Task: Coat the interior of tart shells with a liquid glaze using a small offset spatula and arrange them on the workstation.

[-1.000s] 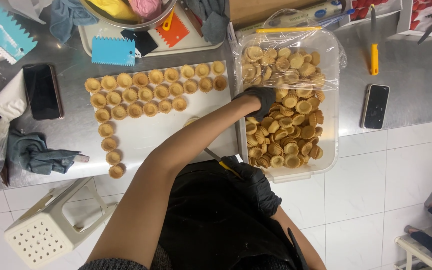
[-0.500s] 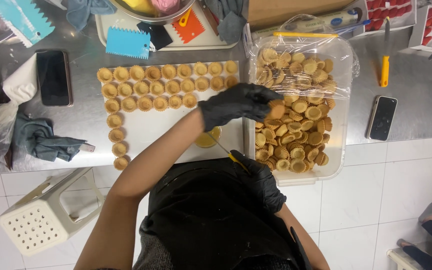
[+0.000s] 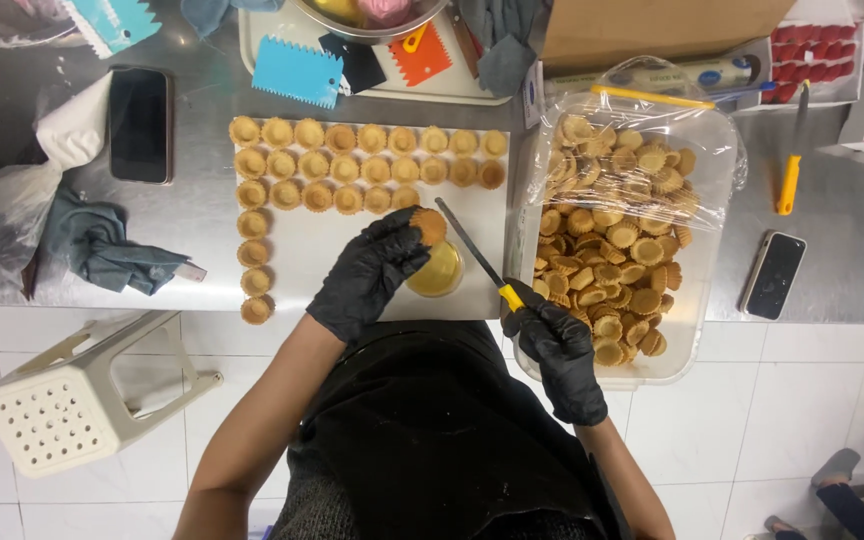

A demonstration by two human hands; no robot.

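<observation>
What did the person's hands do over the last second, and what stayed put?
The left hand came out of the clear tub of tart shells, where it was reaching a second ago, and carried one tart shell leftward to above the small yellow dish. The right hand kept its grip on the yellow-handled knife. The rows of shells on the white board, and both phones, stayed put.

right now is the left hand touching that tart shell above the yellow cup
Touching. The head view shows the gloved left hand with its fingertips closed around the tart shell, no gap, just above the yellow cup.
</observation>
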